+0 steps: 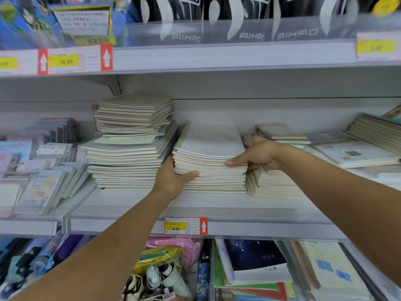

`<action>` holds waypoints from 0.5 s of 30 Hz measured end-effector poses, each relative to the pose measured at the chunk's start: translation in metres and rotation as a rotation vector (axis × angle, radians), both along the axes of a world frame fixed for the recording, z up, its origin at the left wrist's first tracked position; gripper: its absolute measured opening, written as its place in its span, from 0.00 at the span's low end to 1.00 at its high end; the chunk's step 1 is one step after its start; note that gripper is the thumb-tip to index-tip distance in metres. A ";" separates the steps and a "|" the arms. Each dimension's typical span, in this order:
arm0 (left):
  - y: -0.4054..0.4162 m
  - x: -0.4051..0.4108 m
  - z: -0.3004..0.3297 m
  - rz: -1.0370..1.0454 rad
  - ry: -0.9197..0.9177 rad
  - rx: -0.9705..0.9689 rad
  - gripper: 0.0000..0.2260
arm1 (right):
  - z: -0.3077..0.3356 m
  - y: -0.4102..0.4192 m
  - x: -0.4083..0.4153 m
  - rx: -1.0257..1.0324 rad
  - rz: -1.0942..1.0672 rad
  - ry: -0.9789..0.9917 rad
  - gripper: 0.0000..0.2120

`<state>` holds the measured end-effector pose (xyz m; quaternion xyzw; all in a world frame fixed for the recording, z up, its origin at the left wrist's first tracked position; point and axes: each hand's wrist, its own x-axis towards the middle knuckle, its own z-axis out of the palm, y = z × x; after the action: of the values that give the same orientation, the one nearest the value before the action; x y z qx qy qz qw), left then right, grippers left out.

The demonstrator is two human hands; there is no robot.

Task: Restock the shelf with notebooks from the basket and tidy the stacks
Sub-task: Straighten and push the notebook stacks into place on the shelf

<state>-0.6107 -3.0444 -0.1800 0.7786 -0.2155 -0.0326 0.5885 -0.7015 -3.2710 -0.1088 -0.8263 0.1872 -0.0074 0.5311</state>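
Note:
A pile of pale grey notebooks (211,153) stands in the middle of the white shelf (138,210). My left hand (173,177) grips the pile's left front corner, thumb across the front edges. My right hand (258,154) grips the pile's right side, thumb along the front, fingers curled behind. Left of it rises a taller, uneven stack of notebooks (130,140). A lower stack (280,183) leans against the pile's right side. The basket is out of view.
Wrapped small notebooks (41,170) crowd the shelf's left end, and flat packs (355,153) lie at the right. A price tag reading 6.00 (185,225) hangs on the shelf lip. The shelf below holds notebooks (256,263) and bags (167,255).

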 end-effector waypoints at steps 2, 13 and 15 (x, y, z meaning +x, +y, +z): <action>-0.004 -0.002 0.007 -0.020 0.037 -0.042 0.43 | -0.001 -0.003 0.004 0.003 -0.009 -0.003 0.59; -0.029 -0.014 0.017 0.255 0.003 -0.236 0.26 | -0.009 0.015 0.001 0.778 -0.147 -0.224 0.46; -0.030 -0.011 0.012 0.302 -0.038 -0.263 0.26 | -0.012 0.018 0.006 0.815 -0.219 -0.250 0.45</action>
<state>-0.6214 -3.0743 -0.1680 0.7191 -0.1095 0.0991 0.6791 -0.6956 -3.2530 -0.1211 -0.5174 0.1957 -0.0890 0.8283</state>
